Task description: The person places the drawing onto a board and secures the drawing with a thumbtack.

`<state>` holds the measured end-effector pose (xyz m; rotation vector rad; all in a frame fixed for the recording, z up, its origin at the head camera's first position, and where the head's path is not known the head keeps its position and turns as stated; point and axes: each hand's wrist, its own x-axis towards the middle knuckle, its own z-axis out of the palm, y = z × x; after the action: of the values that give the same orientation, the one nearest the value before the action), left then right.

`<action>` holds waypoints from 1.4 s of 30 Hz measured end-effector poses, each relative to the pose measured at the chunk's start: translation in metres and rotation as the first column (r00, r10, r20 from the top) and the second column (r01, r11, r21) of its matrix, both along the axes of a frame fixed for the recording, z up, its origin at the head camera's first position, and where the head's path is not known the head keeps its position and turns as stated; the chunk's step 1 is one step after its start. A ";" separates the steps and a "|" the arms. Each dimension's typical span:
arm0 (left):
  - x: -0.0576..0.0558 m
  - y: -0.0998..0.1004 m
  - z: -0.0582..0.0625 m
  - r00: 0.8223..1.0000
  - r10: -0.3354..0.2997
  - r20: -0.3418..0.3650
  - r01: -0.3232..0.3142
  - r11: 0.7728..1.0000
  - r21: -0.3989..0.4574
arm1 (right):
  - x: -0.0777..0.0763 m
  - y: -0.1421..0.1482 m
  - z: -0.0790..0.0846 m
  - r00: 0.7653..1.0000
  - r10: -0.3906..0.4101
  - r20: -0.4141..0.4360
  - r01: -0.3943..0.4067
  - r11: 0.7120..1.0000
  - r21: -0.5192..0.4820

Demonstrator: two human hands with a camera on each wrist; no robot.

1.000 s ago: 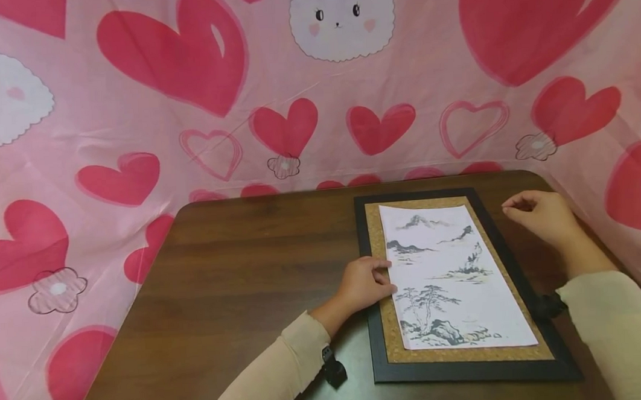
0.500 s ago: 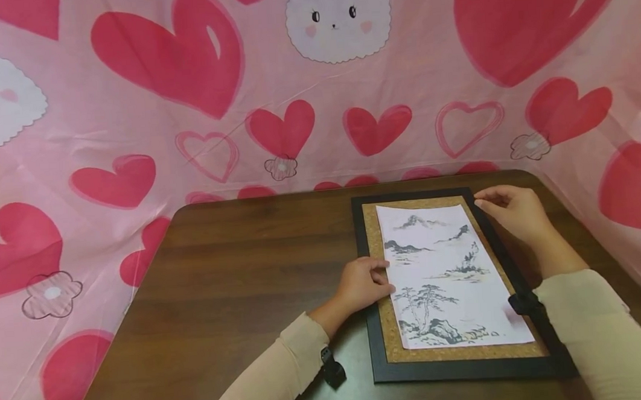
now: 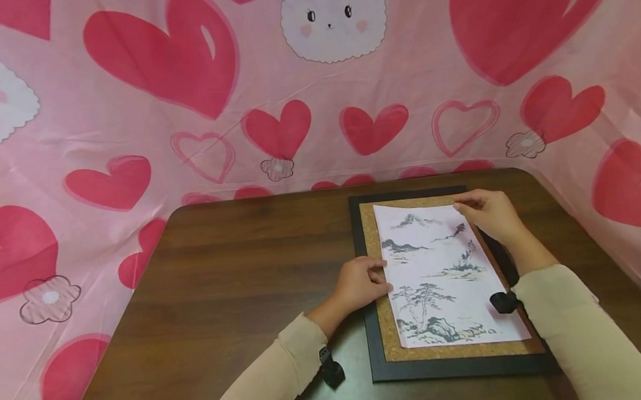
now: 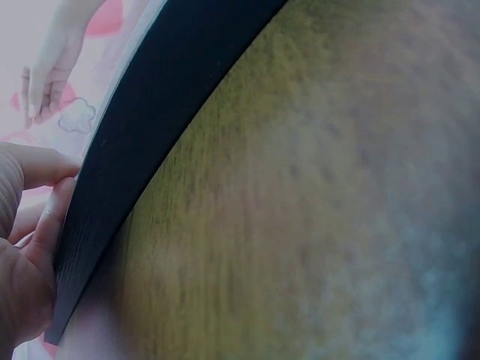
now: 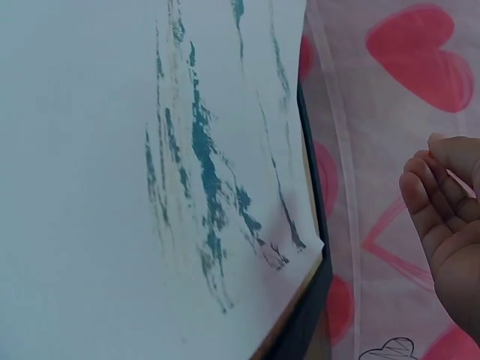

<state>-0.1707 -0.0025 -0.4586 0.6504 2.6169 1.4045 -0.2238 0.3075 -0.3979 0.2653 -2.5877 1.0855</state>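
Note:
A white sheet of paper (image 3: 446, 314) printed with an ink landscape lies on a cork board (image 3: 373, 227) with a black frame (image 3: 443, 370). My left hand (image 3: 359, 284) touches the paper's left edge, its index finger and thumb some way apart. Close to the upper right corner of the sheet is my right hand (image 3: 492, 215), with thumb and index finger close together. In the right wrist view, that hand (image 5: 454, 232) has curled fingers and appears apart from the paper (image 5: 82, 187). Whether something small is between its fingertips cannot be seen.
The board rests on the right part of a dark wooden table (image 3: 237, 277). A pink cloth (image 3: 314, 79) printed with hearts hangs behind and beside the table. Each wrist carries a small black camera, as on the left wrist camera (image 3: 332, 373).
My right hand has moved left from beside the frame to the paper's upper right corner. The left hand stays at the paper's left edge. The head view has shifted slightly.

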 end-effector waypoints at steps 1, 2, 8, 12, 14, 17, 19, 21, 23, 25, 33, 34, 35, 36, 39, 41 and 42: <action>0.000 0.000 0.000 1.000 0.001 0.000 -0.001 1.000 -0.002 | -0.001 -0.001 -0.001 1.000 -0.003 0.021 0.003 1.000 0.002; 0.000 0.000 0.000 1.000 0.002 -0.001 -0.002 1.000 -0.002 | -0.003 -0.002 -0.001 0.999 -0.006 0.037 0.006 1.000 0.005; 0.000 0.000 0.001 1.000 0.001 0.009 -0.001 1.000 0.007 | -0.018 -0.013 -0.010 0.996 0.010 0.093 -0.008 1.000 -0.022; -0.001 0.000 0.000 1.000 -0.001 0.015 0.000 1.000 0.014 | -0.033 -0.020 -0.021 0.995 0.018 0.098 -0.016 1.000 -0.021; -0.001 0.000 0.000 1.000 0.001 0.016 -0.001 1.000 0.016 | -0.041 -0.023 -0.027 0.994 0.022 0.103 -0.022 1.000 -0.004; -0.001 0.000 0.000 1.000 0.003 0.012 -0.003 1.000 0.012 | -0.051 -0.028 -0.037 0.991 0.038 0.127 -0.043 0.998 0.039; -0.001 0.000 0.000 1.000 0.004 0.006 -0.004 1.000 -0.001 | -0.056 -0.031 -0.044 0.989 0.043 0.139 -0.054 0.996 0.076; -0.001 0.000 -0.001 1.000 0.004 -0.002 -0.004 1.000 -0.014 | -0.060 -0.033 -0.049 0.990 0.040 0.134 -0.054 0.994 0.099; -0.001 0.000 -0.001 1.000 0.002 -0.008 -0.003 1.000 -0.027 | -0.063 -0.034 -0.053 0.991 0.026 0.129 -0.039 0.994 0.105; -0.001 0.000 -0.002 1.000 0.003 -0.011 -0.003 1.000 -0.030 | -0.065 -0.036 -0.054 0.991 0.012 0.136 -0.024 0.996 0.090; -0.001 0.001 -0.003 1.000 0.001 0.006 -0.001 1.000 -0.016 | -0.068 -0.039 -0.057 0.979 -0.013 0.205 0.010 1.000 0.012; -0.001 0.001 -0.003 1.000 0.001 0.006 -0.001 1.000 -0.014 | -0.068 -0.040 -0.058 0.978 -0.019 0.209 0.017 1.000 0.010; -0.001 0.001 -0.002 1.000 0.001 0.005 -0.001 1.000 -0.013 | -0.068 -0.040 -0.058 0.978 -0.022 0.209 0.020 1.000 0.008; -0.001 0.001 -0.002 1.000 0.001 0.003 -0.001 1.000 -0.014 | -0.069 -0.041 -0.058 0.977 -0.023 0.211 0.023 1.000 0.005; -0.001 0.001 -0.003 1.000 0.002 -0.006 -0.002 1.000 -0.014 | -0.070 -0.041 -0.059 0.979 -0.021 0.204 0.019 1.000 0.013; -0.001 0.000 -0.002 1.000 0.001 -0.014 -0.002 1.000 -0.020 | -0.070 -0.041 -0.059 0.981 -0.013 0.196 0.009 1.000 0.019; -0.001 0.000 -0.002 1.000 0.001 -0.016 -0.002 1.000 -0.021 | -0.070 -0.041 -0.059 0.981 -0.009 0.193 0.005 1.000 0.025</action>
<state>-0.1720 -0.0022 -0.4608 0.6595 2.6408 1.3761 -0.2936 0.2669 -0.4572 0.1630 -2.7716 1.1289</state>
